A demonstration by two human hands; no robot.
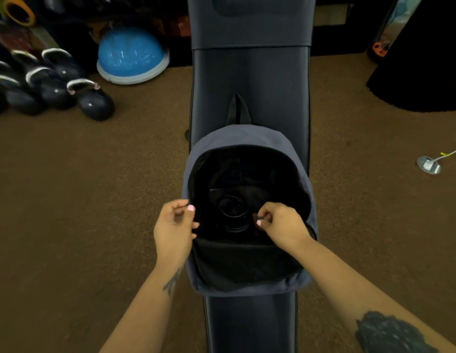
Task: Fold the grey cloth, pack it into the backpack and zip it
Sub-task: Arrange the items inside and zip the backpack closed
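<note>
Carpet covered the gym floor, and a long black padded bench (249, 80) ran down the middle with a grey-blue backpack (247, 138) lying on it, mouth wide open; no grey cloth could be made out in the dark interior. The left hand (174, 230) pinched the bag's left rim, fingers curled, while the right hand (281, 222) pinched something small at the opening, perhaps a zip pull. Zipping would likely go best with the rim held taut.

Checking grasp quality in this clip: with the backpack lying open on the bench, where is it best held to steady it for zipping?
Probably the backpack rim beside the zipper track, from the near side. It lies flat on the bench, mouth gaping upward. The left hand pinches the left rim; the right hand pinches something small, perhaps the pull.
</note>
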